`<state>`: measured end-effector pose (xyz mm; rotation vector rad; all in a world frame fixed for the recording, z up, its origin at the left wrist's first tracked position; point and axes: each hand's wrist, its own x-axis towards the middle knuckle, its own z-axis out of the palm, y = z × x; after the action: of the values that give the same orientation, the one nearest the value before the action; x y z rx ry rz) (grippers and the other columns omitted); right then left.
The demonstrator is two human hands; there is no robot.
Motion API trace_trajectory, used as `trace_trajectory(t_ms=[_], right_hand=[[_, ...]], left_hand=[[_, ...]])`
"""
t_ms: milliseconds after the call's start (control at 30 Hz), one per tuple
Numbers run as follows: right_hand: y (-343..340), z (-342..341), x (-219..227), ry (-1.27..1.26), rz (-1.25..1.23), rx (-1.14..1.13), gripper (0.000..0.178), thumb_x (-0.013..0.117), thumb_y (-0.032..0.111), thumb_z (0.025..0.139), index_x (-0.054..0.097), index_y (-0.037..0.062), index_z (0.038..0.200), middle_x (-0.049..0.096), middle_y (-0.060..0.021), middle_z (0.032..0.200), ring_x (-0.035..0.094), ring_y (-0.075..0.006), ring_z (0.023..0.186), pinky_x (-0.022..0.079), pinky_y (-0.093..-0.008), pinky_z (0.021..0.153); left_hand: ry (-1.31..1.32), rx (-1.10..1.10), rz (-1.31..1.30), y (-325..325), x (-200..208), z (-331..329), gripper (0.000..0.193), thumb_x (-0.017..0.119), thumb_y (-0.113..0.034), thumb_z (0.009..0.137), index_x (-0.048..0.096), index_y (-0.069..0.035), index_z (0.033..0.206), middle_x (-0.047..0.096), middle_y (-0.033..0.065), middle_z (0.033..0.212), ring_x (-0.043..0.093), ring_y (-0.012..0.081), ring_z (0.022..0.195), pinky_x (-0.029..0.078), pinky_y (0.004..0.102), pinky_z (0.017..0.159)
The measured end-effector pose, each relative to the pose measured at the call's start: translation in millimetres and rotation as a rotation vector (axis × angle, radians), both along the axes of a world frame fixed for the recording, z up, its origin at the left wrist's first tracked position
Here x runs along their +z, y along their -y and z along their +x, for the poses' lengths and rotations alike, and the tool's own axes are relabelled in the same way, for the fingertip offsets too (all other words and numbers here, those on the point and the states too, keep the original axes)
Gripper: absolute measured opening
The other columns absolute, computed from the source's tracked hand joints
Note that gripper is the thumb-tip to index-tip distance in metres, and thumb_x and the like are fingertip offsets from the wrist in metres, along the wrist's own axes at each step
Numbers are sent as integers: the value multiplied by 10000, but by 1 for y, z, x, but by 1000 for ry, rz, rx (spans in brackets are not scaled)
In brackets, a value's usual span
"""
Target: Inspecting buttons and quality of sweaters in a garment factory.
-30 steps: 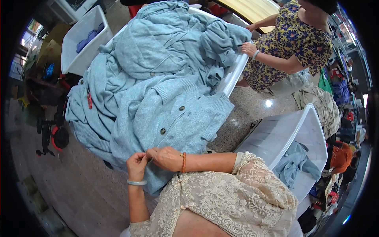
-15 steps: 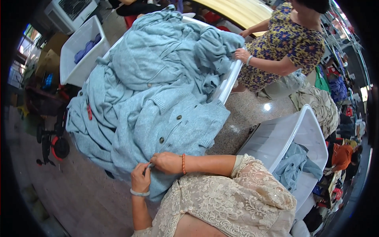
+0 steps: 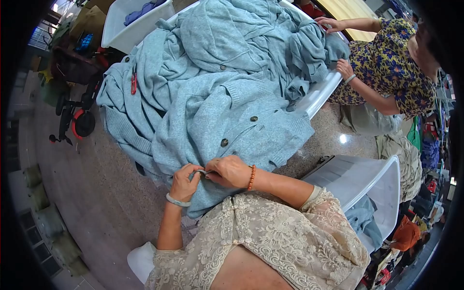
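Observation:
A light blue knitted cardigan with dark buttons and ribbed edges drapes over the near side of a heap of similar knitwear. At its near edge, my left hand pinches a narrow fold of the knit between thumb and fingers. Close beside it, my right hand is closed on the same fold, its fingertips almost meeting the left ones. Whether a button lies in the fold is hidden by my fingers. Red-handled thread snips rest on the knitwear to the left.
The heap fills a white bin; a co-worker's hand touches its right side. Another white bin with blue knitwear stands at right. At far left are a white tub with purple cloth and a small wheeled scooter.
The whole view has shifted, so the heap sits higher and further right. My hands keep their pinch, with the fold now showing between them. The co-worker's far hand has spread its fingers.

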<state>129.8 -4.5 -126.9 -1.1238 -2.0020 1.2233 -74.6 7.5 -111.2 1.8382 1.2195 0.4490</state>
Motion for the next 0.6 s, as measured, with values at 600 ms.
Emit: trace_trajectory(t_ms=[600], right_hand=[[-1, 55, -17, 312, 80, -172, 97, 560, 127, 815, 555, 73, 895, 543, -130, 801, 589, -327, 728, 480, -418, 599]], left_hand=[[-162, -209, 141, -61, -50, 88, 164, 631, -48, 764, 637, -4, 922, 598, 157, 847, 609, 292, 768, 506, 367, 700]])
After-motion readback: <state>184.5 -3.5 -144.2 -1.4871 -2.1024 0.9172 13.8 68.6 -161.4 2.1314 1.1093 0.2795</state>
